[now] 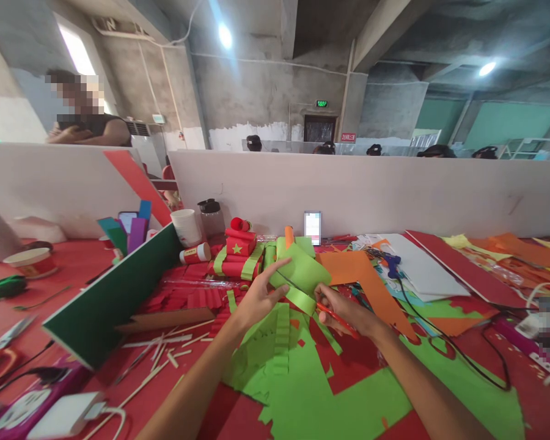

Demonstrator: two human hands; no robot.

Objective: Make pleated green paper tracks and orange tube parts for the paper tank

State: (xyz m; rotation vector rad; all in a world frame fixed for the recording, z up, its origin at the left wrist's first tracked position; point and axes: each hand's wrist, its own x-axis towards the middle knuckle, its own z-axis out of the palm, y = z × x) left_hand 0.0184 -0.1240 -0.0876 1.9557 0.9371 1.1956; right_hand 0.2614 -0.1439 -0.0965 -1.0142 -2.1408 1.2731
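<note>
The right hand (337,305) gripped scissors (346,326), partly hiding them; the left hand (263,293) held green paper (306,266). The table (76,263) was red, the wall (266,91) gray.

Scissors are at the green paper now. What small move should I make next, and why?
Probably one short snip with the scissors, the left hand holding the green paper steady. The right hand already grips the scissors at the paper's lower edge, and a green strip curls just below; I can't tell whether it is cut free.
</note>
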